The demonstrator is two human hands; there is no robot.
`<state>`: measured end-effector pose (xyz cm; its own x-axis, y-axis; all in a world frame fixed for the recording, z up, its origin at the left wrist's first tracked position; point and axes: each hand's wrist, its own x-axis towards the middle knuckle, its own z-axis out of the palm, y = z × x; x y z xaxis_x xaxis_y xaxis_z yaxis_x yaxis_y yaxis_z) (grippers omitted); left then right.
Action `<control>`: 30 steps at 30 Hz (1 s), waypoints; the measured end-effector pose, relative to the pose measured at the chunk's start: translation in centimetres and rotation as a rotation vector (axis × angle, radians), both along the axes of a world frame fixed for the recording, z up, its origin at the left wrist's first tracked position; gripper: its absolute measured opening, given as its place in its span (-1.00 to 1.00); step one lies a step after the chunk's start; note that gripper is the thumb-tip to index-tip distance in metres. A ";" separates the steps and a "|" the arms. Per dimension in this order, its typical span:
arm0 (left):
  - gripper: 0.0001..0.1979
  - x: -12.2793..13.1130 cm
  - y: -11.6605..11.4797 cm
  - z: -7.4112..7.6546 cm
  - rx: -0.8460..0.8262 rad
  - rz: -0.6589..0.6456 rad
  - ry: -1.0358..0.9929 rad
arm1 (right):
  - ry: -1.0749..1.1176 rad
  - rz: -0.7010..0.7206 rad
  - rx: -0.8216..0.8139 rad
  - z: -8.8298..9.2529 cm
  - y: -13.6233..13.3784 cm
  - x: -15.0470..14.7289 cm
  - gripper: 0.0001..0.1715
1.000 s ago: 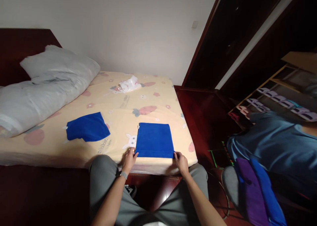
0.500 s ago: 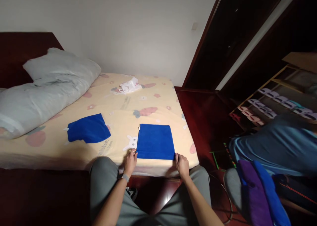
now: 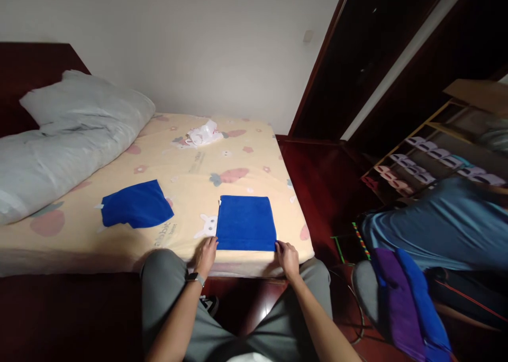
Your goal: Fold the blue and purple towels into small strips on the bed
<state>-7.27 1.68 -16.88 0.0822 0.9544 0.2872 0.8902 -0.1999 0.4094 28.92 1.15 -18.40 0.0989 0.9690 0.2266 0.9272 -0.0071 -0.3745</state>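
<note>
A folded blue cloth [image 3: 246, 223] lies flat near the front edge of the bed [image 3: 246, 161]. My left hand [image 3: 206, 255] pinches its near left corner and my right hand [image 3: 288, 257] pinches its near right corner, fingers closed on the edge. A second blue cloth [image 3: 136, 210], loosely folded, lies on the bed to the left, away from both hands.
A grey pillow and duvet [image 3: 59, 139] fill the bed's left side. A white crumpled bag [image 3: 201, 134] lies at the far end. On the right are another person in a blue shirt [image 3: 436, 229], a pile of purple and blue cloths [image 3: 408, 298] and a shoe rack [image 3: 432, 163].
Both hands stay on the cloth's near corners. The view has shifted slightly; the cloth itself has not visibly moved on the bed.
</note>
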 end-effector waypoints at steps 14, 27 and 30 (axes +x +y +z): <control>-0.41 5.6 -2.1 0.6 0.088 -0.417 0.308 | -0.100 0.455 0.124 0.5 -3.6 -12.1 -0.36; -0.38 2.8 -2.1 -1.0 0.000 -0.296 0.203 | -0.088 0.388 0.062 -1.0 -2.0 -0.8 -0.38; -0.41 1.6 -2.0 -1.1 -0.017 -0.274 0.200 | -0.075 0.417 0.048 -0.8 -1.6 -0.3 -0.40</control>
<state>-5.66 -0.37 -17.99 0.3894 0.8934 0.2242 0.8672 -0.4376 0.2377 28.58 -0.49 -19.21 -0.3181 0.9106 0.2639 0.8715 0.3905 -0.2966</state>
